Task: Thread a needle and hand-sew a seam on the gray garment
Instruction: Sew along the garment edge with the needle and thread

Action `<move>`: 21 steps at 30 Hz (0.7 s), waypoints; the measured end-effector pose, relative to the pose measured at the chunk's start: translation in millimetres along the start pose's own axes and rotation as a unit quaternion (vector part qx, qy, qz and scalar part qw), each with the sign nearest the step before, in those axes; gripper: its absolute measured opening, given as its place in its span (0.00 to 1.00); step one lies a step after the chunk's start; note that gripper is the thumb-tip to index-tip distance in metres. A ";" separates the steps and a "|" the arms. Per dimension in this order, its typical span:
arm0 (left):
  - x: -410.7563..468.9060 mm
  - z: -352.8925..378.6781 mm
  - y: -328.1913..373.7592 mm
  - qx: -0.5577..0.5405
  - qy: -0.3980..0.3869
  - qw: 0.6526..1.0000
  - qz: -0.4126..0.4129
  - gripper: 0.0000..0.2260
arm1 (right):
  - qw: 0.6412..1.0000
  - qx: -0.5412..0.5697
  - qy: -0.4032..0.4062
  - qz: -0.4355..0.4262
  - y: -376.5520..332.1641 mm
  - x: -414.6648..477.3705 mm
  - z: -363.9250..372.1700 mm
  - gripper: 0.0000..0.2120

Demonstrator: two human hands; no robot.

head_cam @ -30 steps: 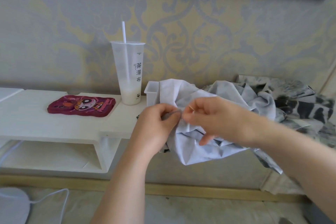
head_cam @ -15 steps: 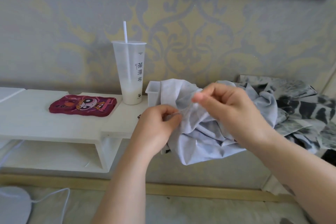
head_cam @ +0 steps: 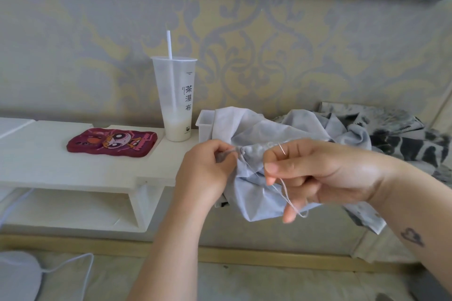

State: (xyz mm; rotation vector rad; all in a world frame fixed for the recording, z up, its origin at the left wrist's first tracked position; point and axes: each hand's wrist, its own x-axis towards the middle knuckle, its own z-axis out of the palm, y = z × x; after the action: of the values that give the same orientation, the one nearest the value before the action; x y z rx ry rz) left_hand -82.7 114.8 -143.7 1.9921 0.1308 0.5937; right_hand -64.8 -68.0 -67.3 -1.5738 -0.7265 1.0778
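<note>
Roughly, I judge the job to be in its middle stretch, with the threading done and the seam begun but not finished.

The white counter (head_cam: 61,168) carries the work. The gray garment (head_cam: 254,200) is bunched at its right end, draped over a small white box (head_cam: 205,121) and hanging off the front edge between my two hands.

My right grip (head_cam: 322,173) is clenched, with thumb and forefinger pinching the needle. The lower fingers curl loosely below it. My left grip (head_cam: 206,171) is clenched on a fold of the cloth and holds the seam edge up, just beside the needle hand.

The thread (head_cam: 289,199) runs from the cloth near that pinched fold, down past my right fingers, and ends in a slack loop below them. Since it comes out of the fabric, I take it that at least one stitch is in. I cannot tell how many, because the stitching is too fine to make out.

The needle (head_cam: 281,148) stands tilted with its upper end clear of the cloth, so no stitch is being pushed through at this instant.

What is left, as I read it, is taking up the slack, working more stitches along the fold, then knotting off and trimming.
</note>
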 end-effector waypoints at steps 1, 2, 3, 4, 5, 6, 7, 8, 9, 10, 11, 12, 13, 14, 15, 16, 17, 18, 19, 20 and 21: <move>-0.3 -1.0 0.5 0.004 0.000 1.000 0.006 0.04 | 0.997 -0.059 0.058 0.003 -1.6 -0.1 2.3 0.07; -0.5 -2.4 1.1 0.002 -0.002 1.000 0.014 0.03 | 0.985 -0.121 0.124 0.001 -3.1 0.8 3.9 0.08; -0.7 -3.9 2.1 -0.004 -0.006 1.000 0.023 0.03 | 0.967 -0.179 0.184 -0.002 -3.6 2.8 2.9 0.10; -0.8 -5.2 2.9 -0.011 -0.013 0.999 0.031 0.03 | 0.947 -0.222 0.232 0.000 -3.9 5.7 1.6 0.13; -1.1 -6.1 4.3 -0.017 -0.021 0.999 0.039 0.04 | 0.931 -0.254 0.264 0.004 -3.0 9.2 -0.4 0.15; -1.5 -6.7 5.4 -0.020 -0.027 0.998 0.045 0.05 | 0.916 -0.282 0.285 0.010 -1.4 12.7 -2.4 0.15; -1.9 -6.8 6.7 -0.019 -0.032 0.998 0.050 0.05 | 0.902 -0.311 0.299 0.016 0.5 16.0 -4.7 0.14; -2.3 -6.9 7.5 -0.013 -0.035 0.998 0.055 0.06 | 0.890 -0.334 0.309 0.018 2.4 19.3 -7.5 0.11; -2.7 -6.8 8.0 -0.003 -0.036 0.998 0.060 0.05 | 0.881 -0.347 0.320 0.016 4.2 22.2 -10.5 0.09; -3.1 -6.6 8.3 0.010 -0.035 0.997 0.065 0.06 | 0.873 -0.352 0.336 0.013 5.6 24.6 -13.8 0.07; -3.1 -5.9 8.0 0.027 -0.033 0.997 0.067 0.06 | 0.864 -0.353 0.358 0.010 7.6 26.5 -17.5 0.08; -3.0 -4.6 6.9 0.044 -0.029 0.996 0.067 0.07 | 0.852 -0.359 0.382 0.006 9.6 27.9 -21.4 0.09; -2.7 -2.5 6.1 0.060 -0.026 0.996 0.064 0.07 | 0.835 -0.374 0.403 0.001 12.0 29.2 -24.9 0.09; -2.6 0.3 5.6 0.073 -0.025 0.995 0.058 0.06 | 0.815 -0.401 0.418 -0.002 14.5 30.4 -27.1 0.09; -2.9 3.1 5.7 0.084 -0.027 0.995 0.052 0.05 | 0.794 -0.431 0.429 -0.004 17.9 31.9 -28.3 0.09; -3.3 5.8 6.2 0.095 -0.031 0.994 0.047 0.03 | 0.777 -0.452 0.438 -0.007 21.7 33.2 -28.9 0.10; -3.6 8.1 6.6 0.104 -0.034 0.993 0.044 0.02 | 0.767 -0.461 0.447 -0.013 25.3 34.0 -29.4 0.10; -3.4 9.3 6.0 0.109 -0.036 0.992 0.042 0.02 | 0.764 -0.460 0.453 -0.021 28.2 34.4 -29.5 0.09; -3.0 9.0 5.0 0.108 -0.037 0.993 0.039 0.02 | 0.764 -0.453 0.459 -0.028 30.1 34.0 -28.8 0.08; -2.3 7.5 3.9 0.100 -0.038 0.994 0.033 0.03 | 0.767 -0.438 0.467 -0.037 30.3 32.7 -26.6 0.07; -1.4 5.3 2.4 0.086 -0.040 0.995 0.027 0.03 | 0.775 -0.414 0.474 -0.048 29.1 30.7 -23.8 0.09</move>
State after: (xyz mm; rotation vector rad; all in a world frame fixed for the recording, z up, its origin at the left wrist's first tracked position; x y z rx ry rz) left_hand -81.8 108.9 -144.0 2.1883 0.0827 0.5520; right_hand -32.7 -59.0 -102.5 -2.4568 -0.5455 -0.3017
